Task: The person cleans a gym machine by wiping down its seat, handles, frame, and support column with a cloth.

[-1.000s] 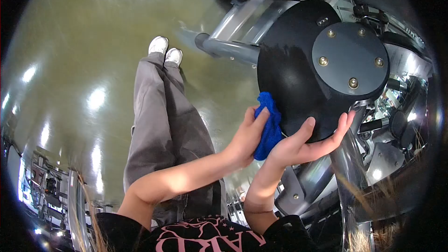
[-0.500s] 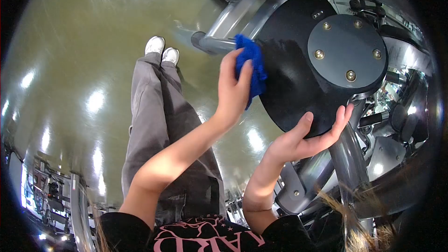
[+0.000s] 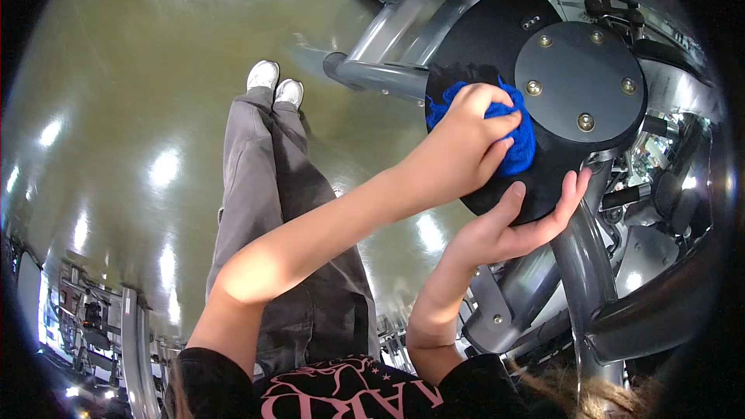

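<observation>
My left hand is closed on a bunched blue cloth, which it presses against the face of a black rounded cover on a gym machine. The cloth lies left of a grey round plate fixed to the cover with several bolts. Darker, wet-looking smears show on the black surface above the cloth. My right hand cups the cover's lower edge, its thumb raised toward the face and its fingers curved along the rim.
A grey tube frame runs beneath the cover, and another metal bar sticks out to its left. My legs and white shoes are on the shiny olive floor. More gym equipment stands at the lower left.
My left hand has moved right with the blue cloth, from the cover's left edge onto its face beside the grey plate. My right hand stays at the lower rim.
</observation>
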A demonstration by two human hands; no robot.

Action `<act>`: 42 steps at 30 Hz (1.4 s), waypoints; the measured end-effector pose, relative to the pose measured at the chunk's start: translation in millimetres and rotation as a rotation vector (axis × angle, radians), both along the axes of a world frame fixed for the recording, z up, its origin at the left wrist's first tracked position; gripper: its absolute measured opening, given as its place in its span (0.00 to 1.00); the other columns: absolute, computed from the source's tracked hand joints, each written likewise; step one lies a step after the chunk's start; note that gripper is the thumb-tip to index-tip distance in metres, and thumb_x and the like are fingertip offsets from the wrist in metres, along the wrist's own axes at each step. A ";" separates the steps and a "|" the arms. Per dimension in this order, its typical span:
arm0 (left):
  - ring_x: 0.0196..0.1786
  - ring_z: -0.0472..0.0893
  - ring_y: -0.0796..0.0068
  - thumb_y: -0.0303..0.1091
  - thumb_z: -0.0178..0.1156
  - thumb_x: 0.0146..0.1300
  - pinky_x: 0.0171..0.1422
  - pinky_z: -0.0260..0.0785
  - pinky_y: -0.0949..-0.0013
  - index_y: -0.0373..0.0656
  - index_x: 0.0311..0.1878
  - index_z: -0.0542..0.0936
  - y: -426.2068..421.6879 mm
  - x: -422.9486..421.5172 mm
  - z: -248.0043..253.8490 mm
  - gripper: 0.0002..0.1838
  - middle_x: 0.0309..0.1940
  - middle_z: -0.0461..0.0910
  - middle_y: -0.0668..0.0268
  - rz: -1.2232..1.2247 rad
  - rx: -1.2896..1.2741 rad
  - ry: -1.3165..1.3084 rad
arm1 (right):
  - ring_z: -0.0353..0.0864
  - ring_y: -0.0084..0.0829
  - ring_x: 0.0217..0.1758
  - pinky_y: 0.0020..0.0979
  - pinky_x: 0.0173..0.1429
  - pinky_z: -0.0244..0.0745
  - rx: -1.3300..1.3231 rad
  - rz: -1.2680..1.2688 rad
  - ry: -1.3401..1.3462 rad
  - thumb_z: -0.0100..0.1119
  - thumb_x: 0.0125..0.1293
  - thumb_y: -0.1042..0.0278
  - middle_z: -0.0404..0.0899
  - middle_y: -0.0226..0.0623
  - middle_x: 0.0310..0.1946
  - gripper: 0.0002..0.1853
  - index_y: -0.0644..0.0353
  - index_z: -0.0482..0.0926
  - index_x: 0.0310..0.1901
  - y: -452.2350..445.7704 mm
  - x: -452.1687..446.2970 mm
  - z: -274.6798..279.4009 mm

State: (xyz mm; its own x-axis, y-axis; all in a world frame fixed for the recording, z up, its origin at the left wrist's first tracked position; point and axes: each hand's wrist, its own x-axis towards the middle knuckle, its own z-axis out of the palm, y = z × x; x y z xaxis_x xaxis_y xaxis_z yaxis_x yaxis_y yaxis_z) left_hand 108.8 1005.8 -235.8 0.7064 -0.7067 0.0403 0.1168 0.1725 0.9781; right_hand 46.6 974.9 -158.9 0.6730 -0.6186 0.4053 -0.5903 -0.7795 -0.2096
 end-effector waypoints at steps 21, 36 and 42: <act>0.57 0.64 0.49 0.26 0.56 0.52 0.62 0.56 0.55 0.44 0.51 0.76 -4.0 -6.6 15.6 0.20 0.49 0.66 0.54 0.053 -0.145 -0.034 | 0.59 0.46 0.66 0.45 0.69 0.49 0.080 -0.062 -0.157 0.34 0.67 0.56 0.60 0.56 0.62 0.27 0.71 0.63 0.58 5.7 6.1 -4.8; 0.54 0.67 0.54 0.25 0.53 0.55 0.61 0.58 0.60 0.41 0.51 0.75 -15.5 -7.7 -21.5 0.17 0.50 0.67 0.54 0.155 0.088 -0.012 | 0.59 0.47 0.67 0.44 0.70 0.48 0.024 0.062 -0.129 0.35 0.67 0.63 0.61 0.58 0.60 0.23 0.74 0.63 0.57 -3.5 -0.8 -6.7; 0.55 0.68 0.55 0.26 0.53 0.55 0.61 0.59 0.60 0.41 0.51 0.77 -34.7 7.1 -49.6 0.18 0.50 0.69 0.54 0.114 0.040 -0.048 | 0.60 0.47 0.66 0.43 0.70 0.48 -0.007 0.056 -0.122 0.36 0.67 0.65 0.63 0.58 0.59 0.23 0.75 0.64 0.56 -2.8 2.4 -6.3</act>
State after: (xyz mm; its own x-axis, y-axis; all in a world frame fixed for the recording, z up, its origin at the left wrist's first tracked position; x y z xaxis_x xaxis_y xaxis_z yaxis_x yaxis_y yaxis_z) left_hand 115.9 971.1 -285.4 0.7802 -0.6235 0.0493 0.0518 0.1430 0.9884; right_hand 49.0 972.2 -165.2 0.6516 -0.5782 0.4910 -0.5162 -0.8123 -0.2715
